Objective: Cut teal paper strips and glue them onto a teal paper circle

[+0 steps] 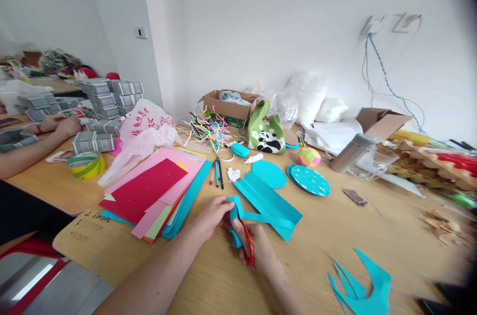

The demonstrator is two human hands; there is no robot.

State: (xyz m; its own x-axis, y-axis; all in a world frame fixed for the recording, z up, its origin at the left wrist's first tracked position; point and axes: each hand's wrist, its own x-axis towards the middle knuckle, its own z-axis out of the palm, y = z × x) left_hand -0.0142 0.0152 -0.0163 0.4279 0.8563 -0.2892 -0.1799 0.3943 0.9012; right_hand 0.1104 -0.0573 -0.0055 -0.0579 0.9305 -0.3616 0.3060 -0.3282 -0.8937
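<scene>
My left hand (215, 216) pinches a folded strip of blue paper (235, 204) between thumb and fingers. In my right hand (261, 248) is a pair of scissors with red handles (249, 244); the fingers are closed through the loops, and the blades are mostly hidden by the paper and hands. Just behind my hands lies a larger creased sheet of blue paper (264, 203), with a narrow strip across it. Blue paper discs (269, 174) rest beyond it, one stack topped by a white-patterned disc (310, 180). Pointed blue offcuts (367, 285) lie at the front right.
Coloured paper sheets (149, 191) are piled at left, near several pens (217, 173). Behind stand a green panda bag (266, 133), pipe cleaners (208, 126) and a cardboard box (227, 104). A metal flask (352, 152) stands at right. A co-worker's hands (63, 125) show at far left.
</scene>
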